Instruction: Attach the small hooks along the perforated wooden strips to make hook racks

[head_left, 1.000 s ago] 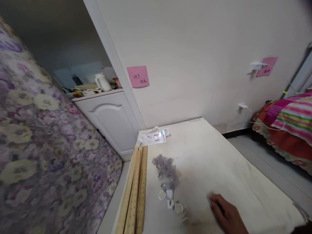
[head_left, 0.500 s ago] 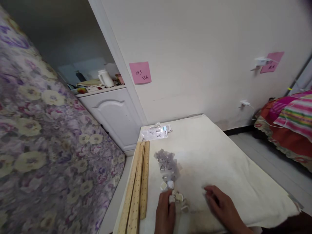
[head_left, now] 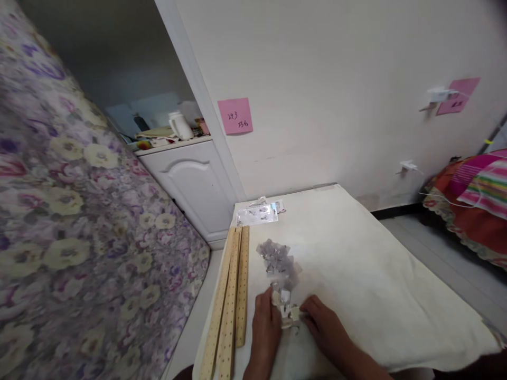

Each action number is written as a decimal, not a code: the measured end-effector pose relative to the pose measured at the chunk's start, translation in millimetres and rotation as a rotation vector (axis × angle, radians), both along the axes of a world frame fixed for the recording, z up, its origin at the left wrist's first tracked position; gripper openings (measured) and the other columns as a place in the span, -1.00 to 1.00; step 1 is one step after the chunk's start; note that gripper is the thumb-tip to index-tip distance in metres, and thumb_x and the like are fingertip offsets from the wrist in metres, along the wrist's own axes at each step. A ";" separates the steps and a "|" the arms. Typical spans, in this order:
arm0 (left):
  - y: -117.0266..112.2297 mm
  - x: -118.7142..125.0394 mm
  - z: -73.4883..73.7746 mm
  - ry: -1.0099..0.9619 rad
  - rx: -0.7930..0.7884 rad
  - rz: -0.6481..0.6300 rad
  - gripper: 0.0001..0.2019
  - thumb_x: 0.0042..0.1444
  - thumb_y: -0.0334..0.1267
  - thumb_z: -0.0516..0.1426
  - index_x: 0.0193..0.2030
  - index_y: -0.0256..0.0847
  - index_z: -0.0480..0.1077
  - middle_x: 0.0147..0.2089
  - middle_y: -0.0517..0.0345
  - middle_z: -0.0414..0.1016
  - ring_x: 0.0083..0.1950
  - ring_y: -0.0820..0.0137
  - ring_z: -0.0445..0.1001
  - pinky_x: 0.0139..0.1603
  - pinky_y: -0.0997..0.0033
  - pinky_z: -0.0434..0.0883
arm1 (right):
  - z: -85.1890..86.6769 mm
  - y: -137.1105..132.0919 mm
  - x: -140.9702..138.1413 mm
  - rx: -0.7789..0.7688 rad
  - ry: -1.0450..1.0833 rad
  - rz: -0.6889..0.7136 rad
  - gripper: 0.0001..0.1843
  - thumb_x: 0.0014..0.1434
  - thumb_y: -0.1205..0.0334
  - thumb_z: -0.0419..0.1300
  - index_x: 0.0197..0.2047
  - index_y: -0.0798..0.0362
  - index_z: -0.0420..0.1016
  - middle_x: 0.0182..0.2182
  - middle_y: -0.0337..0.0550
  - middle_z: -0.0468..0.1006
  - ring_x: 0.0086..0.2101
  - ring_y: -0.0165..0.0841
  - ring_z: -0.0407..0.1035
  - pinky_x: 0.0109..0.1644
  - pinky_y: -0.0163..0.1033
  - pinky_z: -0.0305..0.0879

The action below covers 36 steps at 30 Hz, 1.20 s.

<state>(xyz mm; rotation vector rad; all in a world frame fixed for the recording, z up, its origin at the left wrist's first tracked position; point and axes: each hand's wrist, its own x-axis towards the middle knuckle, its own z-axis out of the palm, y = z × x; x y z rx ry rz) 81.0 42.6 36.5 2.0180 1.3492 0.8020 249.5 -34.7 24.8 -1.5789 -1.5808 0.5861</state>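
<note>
A heap of small grey and white plastic pieces [head_left: 278,262] lies on a cream-covered table [head_left: 356,274]. At its near end sit a few white clips [head_left: 288,312]. My left hand [head_left: 266,327] rests at their left side, fingers curled against them. My right hand [head_left: 322,327] presses in from the right, its fingertips touching the same white clips. Whether either hand actually grips a piece is hidden by the fingers.
Long wooden strips with holes [head_left: 233,295] lie along the table's left edge. Clear packets [head_left: 259,214] sit at the far end. A floral mattress [head_left: 79,211] leans at left, a white cabinet [head_left: 190,179] behind, a striped bed [head_left: 475,206] at right.
My left hand came into view and reached the white clips. My right hand slid left across the table to meet them. The camera tilted down and right.
</note>
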 end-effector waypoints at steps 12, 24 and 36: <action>-19.9 -23.1 12.9 -0.047 0.036 0.056 -0.66 0.18 -0.26 -0.06 0.05 -0.24 0.35 -0.03 -0.05 0.45 0.01 0.25 0.42 0.08 0.18 0.36 | -10.8 1.4 12.4 0.103 0.168 -0.059 -0.70 0.11 0.35 0.04 -0.07 0.02 0.38 -0.18 -0.06 0.43 -0.37 -0.35 0.39 -0.23 -0.23 0.41; -39.1 -114.8 30.9 0.446 0.129 0.419 -0.62 0.14 -0.03 -0.02 0.00 -0.22 0.30 -0.14 -0.01 0.39 -0.05 0.17 0.41 -0.05 0.20 0.38 | -10.5 -5.7 16.3 0.052 0.153 -0.118 -0.76 0.13 0.26 0.03 -0.12 0.03 0.37 -0.40 -0.19 0.45 -0.39 -0.33 0.39 -0.27 -0.23 0.36; -38.6 -101.7 23.4 0.624 0.031 0.367 -0.65 0.23 -0.17 -0.12 0.12 -0.20 0.16 0.03 -0.03 0.31 -0.03 0.26 0.43 -0.13 0.32 0.37 | -6.1 -5.7 15.5 -0.007 0.166 -0.104 -0.79 0.18 0.21 -0.02 -0.12 0.03 0.31 -0.42 -0.20 0.42 -0.39 -0.31 0.37 -0.26 -0.19 0.31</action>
